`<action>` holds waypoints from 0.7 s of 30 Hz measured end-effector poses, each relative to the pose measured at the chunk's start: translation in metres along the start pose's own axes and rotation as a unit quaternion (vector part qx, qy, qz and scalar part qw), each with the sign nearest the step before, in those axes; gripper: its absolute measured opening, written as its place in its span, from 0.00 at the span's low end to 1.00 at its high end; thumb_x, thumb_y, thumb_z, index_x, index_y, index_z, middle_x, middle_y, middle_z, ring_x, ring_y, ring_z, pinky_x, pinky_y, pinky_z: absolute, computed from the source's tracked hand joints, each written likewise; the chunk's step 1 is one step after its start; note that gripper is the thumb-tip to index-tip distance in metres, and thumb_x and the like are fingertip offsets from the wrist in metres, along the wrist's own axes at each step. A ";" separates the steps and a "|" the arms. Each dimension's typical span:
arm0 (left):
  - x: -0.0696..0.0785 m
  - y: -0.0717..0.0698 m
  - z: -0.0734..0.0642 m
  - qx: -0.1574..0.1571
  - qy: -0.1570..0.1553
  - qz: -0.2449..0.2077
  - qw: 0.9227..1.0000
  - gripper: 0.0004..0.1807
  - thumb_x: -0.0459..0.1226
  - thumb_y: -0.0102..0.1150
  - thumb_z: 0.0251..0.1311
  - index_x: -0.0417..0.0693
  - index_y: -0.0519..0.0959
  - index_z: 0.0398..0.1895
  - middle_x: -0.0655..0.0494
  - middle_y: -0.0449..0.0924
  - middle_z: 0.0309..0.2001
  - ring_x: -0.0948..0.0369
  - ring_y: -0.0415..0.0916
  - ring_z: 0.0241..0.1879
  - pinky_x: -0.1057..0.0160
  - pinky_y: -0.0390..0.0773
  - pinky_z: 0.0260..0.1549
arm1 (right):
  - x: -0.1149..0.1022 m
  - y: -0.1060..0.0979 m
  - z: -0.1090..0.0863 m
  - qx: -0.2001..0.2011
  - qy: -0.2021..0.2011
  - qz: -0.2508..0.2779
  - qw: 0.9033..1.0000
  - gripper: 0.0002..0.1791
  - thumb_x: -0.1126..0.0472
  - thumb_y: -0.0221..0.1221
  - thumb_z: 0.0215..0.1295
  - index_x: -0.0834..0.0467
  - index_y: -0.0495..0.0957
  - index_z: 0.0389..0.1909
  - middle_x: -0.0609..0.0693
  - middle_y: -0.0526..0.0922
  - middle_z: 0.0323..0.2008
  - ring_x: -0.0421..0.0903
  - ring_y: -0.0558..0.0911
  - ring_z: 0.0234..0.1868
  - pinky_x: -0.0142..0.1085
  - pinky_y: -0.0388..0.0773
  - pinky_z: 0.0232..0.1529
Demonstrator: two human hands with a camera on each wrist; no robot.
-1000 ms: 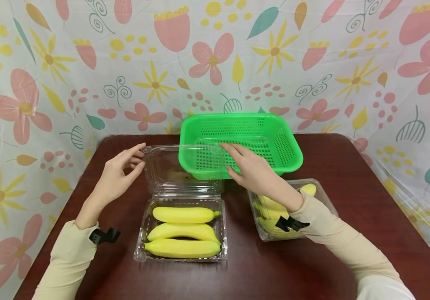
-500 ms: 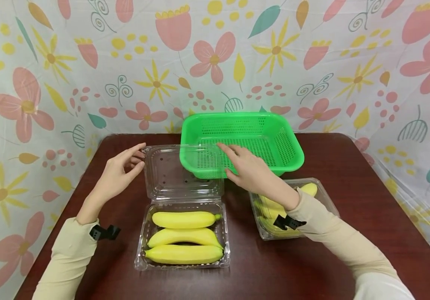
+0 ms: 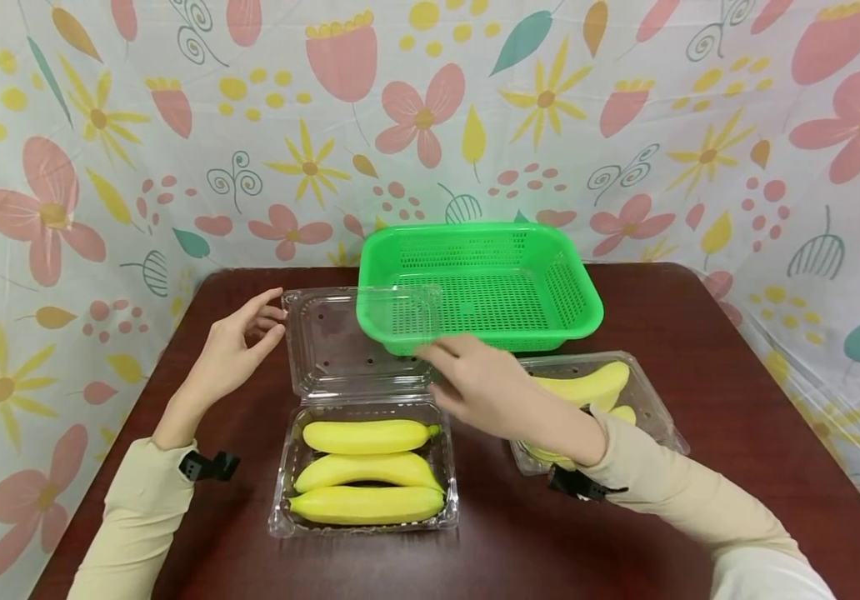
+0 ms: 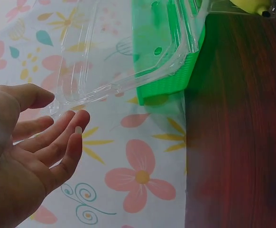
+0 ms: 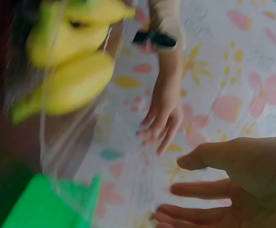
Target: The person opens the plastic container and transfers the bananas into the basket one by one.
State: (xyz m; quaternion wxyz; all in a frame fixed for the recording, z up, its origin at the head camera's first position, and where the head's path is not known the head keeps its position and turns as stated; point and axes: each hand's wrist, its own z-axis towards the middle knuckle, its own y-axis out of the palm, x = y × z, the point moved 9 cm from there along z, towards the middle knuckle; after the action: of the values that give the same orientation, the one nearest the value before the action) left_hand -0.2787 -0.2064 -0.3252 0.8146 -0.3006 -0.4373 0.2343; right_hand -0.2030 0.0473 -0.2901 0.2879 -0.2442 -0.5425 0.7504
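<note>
Left hand (image 3: 227,350): fingers relaxed and slightly bent, thumb apart from them, nothing grasped; fingertips at the near-side corner of a raised, clear plastic, rectangular lid (image 3: 336,342). Right hand (image 3: 490,387): fingers loosely extended and released, motion-blurred in the head view, by the lid's opposite edge; whether they touch it cannot be told.

Container, one: shallow clear plastic clamshell base (image 3: 281,479), hinged to the lid, below and between the two sets of fingertips. Contents: three smooth yellow bananas, laid side by side crosswise. Farthest banana (image 3: 370,437): nearly straight, greenish tip toward the right hand's side. Middle banana (image 3: 367,471): bowed, a gap under its curve. Nearest banana (image 3: 367,505): fairly straight, dark tip toward the left hand's side.

Container, two: clear plastic box (image 3: 653,408), beyond the right fingers to the right, partly hidden by the forearm. Contents: yellow bananas (image 3: 602,385), count obscured.

Basket, one: bright green, perforated plastic, rectangular (image 3: 475,304), behind the right fingertips, partly seen through the lid.

Support: dark red-brown table (image 3: 745,450).
</note>
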 end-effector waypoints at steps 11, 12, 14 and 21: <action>-0.006 -0.001 0.004 0.005 -0.007 0.018 1.000 0.25 0.38 0.52 0.63 0.49 0.66 0.64 0.49 0.82 0.40 0.57 0.78 0.36 0.72 0.73 0.31 | -0.052 0.066 -0.019 -0.172 -0.035 0.044 0.983 0.19 0.53 0.60 0.57 0.49 0.76 0.51 0.45 0.80 0.43 0.40 0.79 0.41 0.29 0.78 0.28; -0.008 -0.001 0.005 0.005 -0.013 0.017 1.000 0.24 0.39 0.52 0.63 0.50 0.66 0.63 0.49 0.82 0.40 0.57 0.78 0.36 0.71 0.73 0.31 | -0.055 0.071 -0.021 -0.184 -0.039 0.039 0.981 0.19 0.53 0.60 0.57 0.49 0.76 0.51 0.45 0.79 0.43 0.40 0.78 0.41 0.30 0.77 0.27; -0.014 0.000 0.007 0.004 -0.025 0.014 1.000 0.22 0.40 0.51 0.64 0.51 0.68 0.62 0.49 0.82 0.39 0.59 0.78 0.34 0.70 0.72 0.27 | -0.061 0.080 -0.024 -0.203 -0.047 0.029 0.978 0.20 0.51 0.61 0.57 0.48 0.75 0.52 0.45 0.78 0.42 0.40 0.77 0.41 0.30 0.76 0.26; -0.024 0.000 0.013 0.000 -0.045 -0.064 0.997 0.17 0.41 0.47 0.67 0.48 0.74 0.55 0.47 0.82 0.37 0.73 0.77 0.33 0.75 0.75 0.30 | -0.072 0.093 -0.032 -0.219 -0.072 0.011 0.973 0.16 0.50 0.60 0.58 0.49 0.75 0.47 0.44 0.76 0.37 0.40 0.74 0.38 0.28 0.71 0.22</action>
State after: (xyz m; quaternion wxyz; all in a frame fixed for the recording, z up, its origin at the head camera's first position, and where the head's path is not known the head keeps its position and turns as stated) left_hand -0.3015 -0.2179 -0.3333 0.8076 -0.2608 -0.4917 0.1946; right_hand -0.1453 -0.0045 -0.3847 0.1798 -0.2528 -0.7103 0.6319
